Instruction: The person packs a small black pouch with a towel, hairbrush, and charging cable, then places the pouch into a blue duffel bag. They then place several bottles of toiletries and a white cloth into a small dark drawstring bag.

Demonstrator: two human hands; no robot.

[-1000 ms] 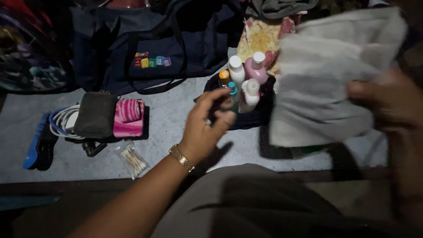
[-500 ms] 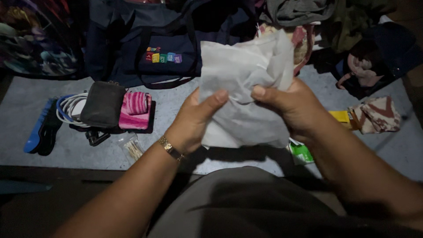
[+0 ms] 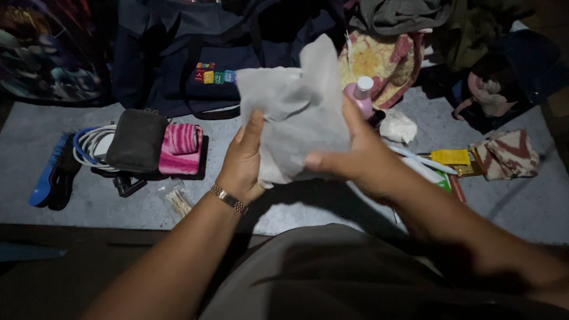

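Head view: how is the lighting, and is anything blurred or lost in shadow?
Head view: light falls on the middle, so the white cloth held by the left hand and right hand is bright and fairly sharp; the grey mat carries their shadow; the dark bag behind and the bottom of the frame sink into near black.

Bag [image 3: 296, 112] is looking thin, matt, papery white; pouch [image 3: 136, 141] showing dull grey cloth; bottle [image 3: 360, 96] reading glossy pink plastic; wristband [image 3: 228, 198] glinting gold metal.
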